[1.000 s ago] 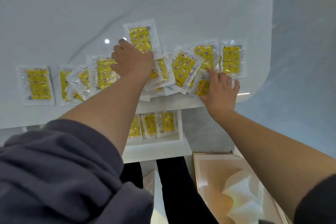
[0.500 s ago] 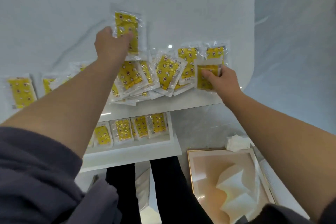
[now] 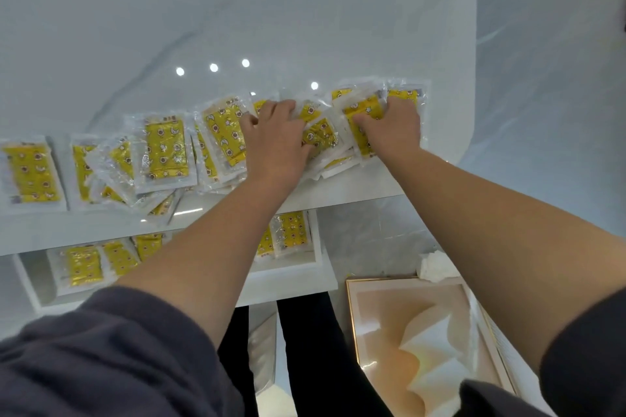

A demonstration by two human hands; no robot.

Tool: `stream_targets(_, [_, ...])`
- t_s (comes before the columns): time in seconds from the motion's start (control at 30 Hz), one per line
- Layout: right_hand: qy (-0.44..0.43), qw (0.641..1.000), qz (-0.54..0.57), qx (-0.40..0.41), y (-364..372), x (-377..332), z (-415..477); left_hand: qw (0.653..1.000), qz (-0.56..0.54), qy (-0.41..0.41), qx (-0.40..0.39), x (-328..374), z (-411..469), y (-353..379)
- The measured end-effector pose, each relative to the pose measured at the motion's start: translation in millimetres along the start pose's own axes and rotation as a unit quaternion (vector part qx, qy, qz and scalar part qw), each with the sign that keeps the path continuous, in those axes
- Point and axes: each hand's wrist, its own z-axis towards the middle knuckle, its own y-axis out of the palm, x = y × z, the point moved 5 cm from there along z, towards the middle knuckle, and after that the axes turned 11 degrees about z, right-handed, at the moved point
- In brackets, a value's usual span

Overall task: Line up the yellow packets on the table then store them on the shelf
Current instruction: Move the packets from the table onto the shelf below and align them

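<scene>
Several yellow packets (image 3: pixel 164 149) in clear wrappers lie in a rough, overlapping row along the near edge of the white table (image 3: pixel 237 17). My left hand (image 3: pixel 274 142) rests palm down on the packets in the middle of the row, fingers spread. At the right end, my right hand (image 3: pixel 391 130) presses on a packet (image 3: pixel 360 112), with the thumb lying on top of it. One packet (image 3: pixel 28 169) lies apart at the far left. Under the table edge a white shelf (image 3: pixel 291 281) holds more yellow packets (image 3: pixel 83 264), partly hidden by my left forearm.
The table's rounded corner (image 3: pixel 467 132) lies just right of the row. A framed cream picture (image 3: pixel 420 342) lies on the floor at the lower right, with crumpled tissue (image 3: pixel 437 266) behind it. My legs in black trousers (image 3: pixel 315 355) stand below the shelf.
Both hands held packets raised half a second ago. They have come down onto the row and now lie flat on the packets. The camera has moved closer.
</scene>
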Motion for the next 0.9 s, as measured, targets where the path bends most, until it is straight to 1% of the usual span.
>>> stream_targets(0.1, [-0.029,0.998,-0.06,0.023,1.4,-1.8,-3.4,0.998,-0.04,0.009,0.042,2.6,-7.3,1.4])
stream_targets(0.17, [-0.047,0.997,-0.047,0.028,2.5,-3.0,-6.9,0.995,-0.086,0.008,0.05,3.5,-8.2,2.0])
stream_targets(0.27, [-0.047,0.998,0.011,0.029,-1.9,0.7,-9.5,0.985,-0.172,0.0,0.03,6.5,-5.6,0.2])
stream_targets(0.37, [-0.041,0.998,0.039,0.03,-10.4,6.9,-10.9,0.973,-0.229,-0.005,-0.002,10.1,-5.9,-1.5])
stream_targets(0.5, [-0.04,0.996,0.072,0.029,-16.9,10.2,-15.5,0.954,-0.294,-0.044,-0.024,5.2,-10.8,-1.1])
stream_targets(0.57, [-0.038,0.994,0.097,0.019,-18.8,8.3,-18.4,0.946,-0.314,-0.077,-0.03,-0.4,-14.2,-0.3])
stream_targets(0.63, [-0.036,0.993,0.111,0.009,-19.1,6.5,-21.2,0.93,-0.348,-0.115,-0.036,-6.4,-18.0,0.9])
stream_targets(0.7, [-0.029,0.991,0.131,0.003,-19.6,5.2,-24.4,0.906,-0.395,-0.148,-0.037,-12.1,-21.7,-0.4])
stream_targets(0.8, [-0.022,0.982,0.186,-0.004,-21.9,1.1,-30.9,0.877,-0.448,-0.169,-0.042,-20.1,-29.5,-8.0])
stream_targets(0.9, [-0.017,0.97,0.241,0.0,-28.5,-5.1,-40.8,0.833,-0.517,-0.185,-0.067,-30.0,-41.0,-11.8])
